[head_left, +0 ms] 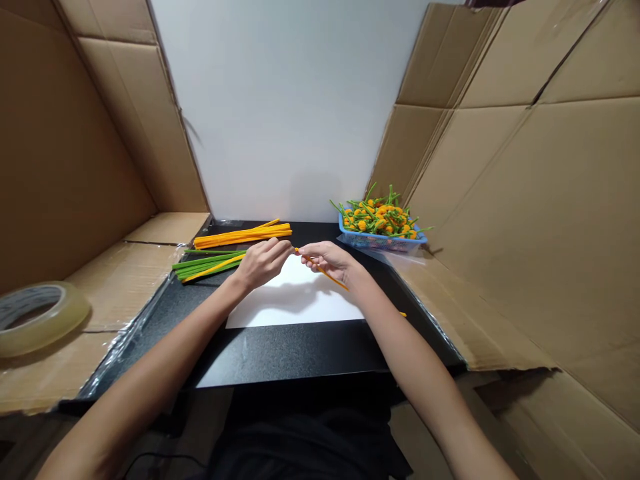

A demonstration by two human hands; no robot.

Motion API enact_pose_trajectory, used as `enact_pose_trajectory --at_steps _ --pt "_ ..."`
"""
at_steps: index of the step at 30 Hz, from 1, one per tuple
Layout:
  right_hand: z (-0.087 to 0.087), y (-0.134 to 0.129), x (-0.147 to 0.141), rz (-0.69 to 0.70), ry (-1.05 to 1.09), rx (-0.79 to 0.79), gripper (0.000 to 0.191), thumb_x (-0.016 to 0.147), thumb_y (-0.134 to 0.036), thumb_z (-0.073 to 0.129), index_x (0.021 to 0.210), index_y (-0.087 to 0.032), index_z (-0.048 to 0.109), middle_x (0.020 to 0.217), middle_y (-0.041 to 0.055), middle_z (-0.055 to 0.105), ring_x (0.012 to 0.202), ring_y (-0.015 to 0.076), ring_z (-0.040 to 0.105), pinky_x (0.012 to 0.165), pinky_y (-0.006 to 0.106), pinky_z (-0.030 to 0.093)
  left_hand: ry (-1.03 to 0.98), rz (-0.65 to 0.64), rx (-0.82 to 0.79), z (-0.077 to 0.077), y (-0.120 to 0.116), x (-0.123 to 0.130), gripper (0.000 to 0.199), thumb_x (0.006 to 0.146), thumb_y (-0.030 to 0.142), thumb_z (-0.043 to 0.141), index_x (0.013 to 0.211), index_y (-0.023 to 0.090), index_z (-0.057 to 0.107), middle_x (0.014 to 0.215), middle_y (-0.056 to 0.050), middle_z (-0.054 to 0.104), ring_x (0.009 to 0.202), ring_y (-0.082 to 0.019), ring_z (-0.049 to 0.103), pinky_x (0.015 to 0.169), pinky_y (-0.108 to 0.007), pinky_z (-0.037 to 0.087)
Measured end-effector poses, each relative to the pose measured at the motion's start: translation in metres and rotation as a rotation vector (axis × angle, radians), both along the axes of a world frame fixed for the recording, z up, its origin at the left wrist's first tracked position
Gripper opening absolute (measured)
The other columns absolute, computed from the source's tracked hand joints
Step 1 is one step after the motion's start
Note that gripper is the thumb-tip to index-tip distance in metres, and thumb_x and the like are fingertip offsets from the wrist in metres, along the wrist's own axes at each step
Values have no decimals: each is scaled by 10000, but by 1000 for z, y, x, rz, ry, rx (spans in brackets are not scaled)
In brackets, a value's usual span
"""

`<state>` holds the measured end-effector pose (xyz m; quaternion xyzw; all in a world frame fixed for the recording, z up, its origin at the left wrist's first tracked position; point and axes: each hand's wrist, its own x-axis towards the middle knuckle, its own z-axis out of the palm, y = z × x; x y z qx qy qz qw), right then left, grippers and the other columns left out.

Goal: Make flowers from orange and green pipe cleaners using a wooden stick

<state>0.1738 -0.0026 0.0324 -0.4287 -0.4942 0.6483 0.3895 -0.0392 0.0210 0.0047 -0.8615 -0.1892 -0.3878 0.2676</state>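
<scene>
Left hand (265,261) and right hand (327,258) pinch an orange strip (333,278).

Fuzzy orange stems (245,235); smooth paper (300,308); plastic basket (371,241); matt cardboard walls (525,193).

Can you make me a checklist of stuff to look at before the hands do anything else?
1. Right hand holding the orange strip: ok.
2. Left hand at the strip too: ok, its fingertips are pinched close to the right ones.
3. White sheet below the hands: ok.
4. Green strips apart from orange: not ok, a stray orange one lies with them.
5. Blue basket upright: ok.
6. Strip's left end neat: cannot tell, fingers hide it.
</scene>
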Motion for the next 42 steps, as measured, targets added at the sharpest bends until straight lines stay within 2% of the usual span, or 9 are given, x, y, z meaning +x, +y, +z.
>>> enact_pose_trajectory --at_steps 6,11,16,21,26,28,32,37,42 --pt "1 -4 -3 -28 -23 67 150 650 -229 774 767 -166 706 705 35 682 630 105 589 551 204 412 7 30 74 4 -5 1 171 970 166 485 1012 194 649 949 -61 728 759 -168 644 652 -306 478" --pt "-1 -4 -6 -17 -39 227 204 634 -304 789 743 -163 689 667 31 686 555 104 578 538 232 417 -42 39 -53 8 -10 4 200 1000 210 441 980 186 639 931 -63 717 821 -172 661 682 -288 471" --pt "-6 0 -7 -55 -189 501 186 685 -327 731 742 -155 689 667 33 683 534 122 593 506 236 413 -88 20 -277 9 -10 7 201 1002 243 450 951 187 636 906 -52 698 824 -169 651 658 -264 437" --pt "-11 1 -2 -108 -468 908 120 754 -246 633 722 -151 699 637 13 662 567 117 571 565 227 412 -126 38 -611 15 -6 8 155 937 261 534 897 187 664 867 -30 690 751 -162 602 661 -267 412" --pt "-14 4 -1 -9 -723 1216 124 783 -177 592 741 -150 706 709 33 694 632 117 559 642 234 394 -80 1 -965 22 2 3 158 861 282 594 817 163 688 811 -28 703 738 -176 614 667 -272 425" --pt "-17 6 -4 53 -744 1138 109 781 -163 599 747 -152 701 680 21 678 616 109 550 634 226 391 9 62 -964 21 3 1 127 837 244 599 805 172 699 809 -29 707 736 -184 623 651 -272 416" --pt "-22 9 -6 64 -571 673 72 777 -185 626 756 -145 682 610 2 646 540 107 578 560 207 420 75 181 -672 14 0 2 155 862 160 549 883 200 697 928 -49 715 840 -203 647 652 -269 413" --pt "-14 8 3 73 -228 164 208 870 -291 609 823 -113 705 671 63 689 539 119 606 547 230 492 40 14 -373 9 -1 2 185 978 204 488 951 188 670 937 -51 701 866 -177 652 678 -260 446" --pt "-9 4 10 234 -48 -82 187 851 -241 660 907 -81 738 724 61 678 580 91 595 531 183 486 81 -92 -181 11 -1 -2 219 1008 201 460 963 198 674 949 -47 688 867 -156 642 683 -255 458"
